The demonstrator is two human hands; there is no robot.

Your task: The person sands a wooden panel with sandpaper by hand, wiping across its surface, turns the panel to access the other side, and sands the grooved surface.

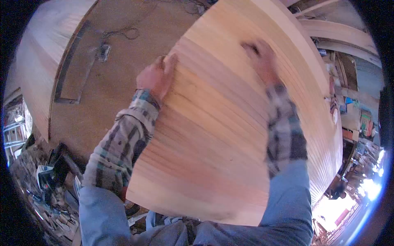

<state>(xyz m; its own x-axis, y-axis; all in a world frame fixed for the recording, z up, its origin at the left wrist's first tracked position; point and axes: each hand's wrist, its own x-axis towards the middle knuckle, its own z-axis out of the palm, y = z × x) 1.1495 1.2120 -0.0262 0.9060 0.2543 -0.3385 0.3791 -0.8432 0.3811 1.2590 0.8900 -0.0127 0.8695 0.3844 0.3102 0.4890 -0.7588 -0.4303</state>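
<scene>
A large wooden panel (213, 119), striped in pale yellow, pink and brown, spans the middle of the head view. At its left edge is my left hand (158, 76), closed on the edge, with the fingers partly hidden. My right hand (262, 59) is over the upper right part of the panel and smeared by motion. A dark spot shows between its thumb and fingers; I cannot make out whether that is a small object or a shadow. Whether this hand touches the wood is also unclear.
Another striped wooden panel (39, 61) stands at the left. On the brown surface (115, 86) between the panels lie a thin cable (123, 33) and a small pale object (104, 52). Scattered scraps (61, 221) fill the lower left. Cluttered shelves (349, 94) are at the right.
</scene>
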